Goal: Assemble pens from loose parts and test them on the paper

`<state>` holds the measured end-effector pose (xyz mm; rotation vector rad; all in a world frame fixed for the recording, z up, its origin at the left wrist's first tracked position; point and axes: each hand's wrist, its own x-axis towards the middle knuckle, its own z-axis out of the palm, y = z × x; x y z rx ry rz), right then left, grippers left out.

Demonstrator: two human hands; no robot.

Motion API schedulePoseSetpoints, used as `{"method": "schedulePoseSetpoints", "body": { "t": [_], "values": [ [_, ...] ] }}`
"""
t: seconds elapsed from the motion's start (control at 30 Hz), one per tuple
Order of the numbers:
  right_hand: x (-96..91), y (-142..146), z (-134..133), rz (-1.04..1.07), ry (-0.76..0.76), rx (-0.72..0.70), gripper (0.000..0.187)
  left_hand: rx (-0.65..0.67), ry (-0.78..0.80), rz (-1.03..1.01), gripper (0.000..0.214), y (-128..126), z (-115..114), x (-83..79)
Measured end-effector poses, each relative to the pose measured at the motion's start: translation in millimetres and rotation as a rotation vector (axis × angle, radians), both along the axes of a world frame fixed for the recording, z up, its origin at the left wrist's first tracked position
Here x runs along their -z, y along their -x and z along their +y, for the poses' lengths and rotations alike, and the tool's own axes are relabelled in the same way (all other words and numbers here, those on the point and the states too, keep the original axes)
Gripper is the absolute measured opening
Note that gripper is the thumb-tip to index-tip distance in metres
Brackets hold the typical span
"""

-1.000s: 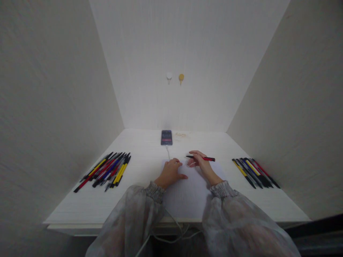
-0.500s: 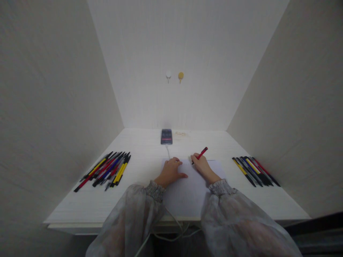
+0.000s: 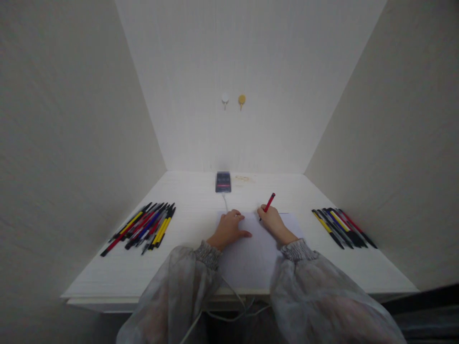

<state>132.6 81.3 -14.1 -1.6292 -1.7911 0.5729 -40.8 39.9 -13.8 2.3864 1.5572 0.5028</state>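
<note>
Red pen (image 3: 268,202) black-tipped, tilted toward 1 o'clock | right hand (image 3: 273,222) fingers clamped on it, over paper (image 3: 251,258) | left hand (image 3: 228,230) fingers spread flat on paper | 1 phone (image 3: 223,182) at 12, 2 pen piles on desk (image 3: 193,200)

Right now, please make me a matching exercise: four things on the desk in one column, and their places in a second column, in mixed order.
Things:
1. red pen
2. phone
3. larger pile of pens
4. sheet of paper

Places:
A. left side of the desk
B. under both hands
C. in the right hand
D. far middle of the desk, with a cable

Pairs: 1-C, 2-D, 3-A, 4-B. The left hand rests flat on the sheet.
</note>
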Motion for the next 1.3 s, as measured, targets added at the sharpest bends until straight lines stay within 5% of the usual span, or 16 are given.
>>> {"method": "schedulePoseSetpoints", "body": {
  "t": [0.3, 0.4, 0.7, 0.8, 1.03, 1.3],
  "values": [
    [-5.0, 1.5, -4.7, 0.01, 0.028, -0.028, 0.026, 0.002, -0.008, -0.007, 0.067, 0.6, 1.9, 3.0],
    [-3.3, 4.8, -6.4, 0.156, 0.042, -0.178, 0.025, 0.001, -0.009, -0.001, 0.067, 0.9, 2.4, 3.8],
    [-19.0, 2.5, -10.6, 0.77, 0.013, -0.23, 0.03, 0.016, -0.03, -0.01, 0.066, 3.2, 1.8, 3.7],
    [-17.3, 4.5, -6.3, 0.945, 0.026, -0.224, 0.04, 0.007, -0.008, 0.001, 0.067, 3.3, 2.5, 3.8],
    [-20.5, 5.2, -4.6, 1.23, 0.067, -0.234, 0.025, 0.006, 0.003, -0.003, 0.067, 5.1, 3.0, 4.9],
    [-15.1, 1.2, -1.7, 1.249, 0.213, -0.082, 0.028, 0.01, 0.016, 0.011, 0.064, 5.3, 3.1, 2.9]
  ]
}}
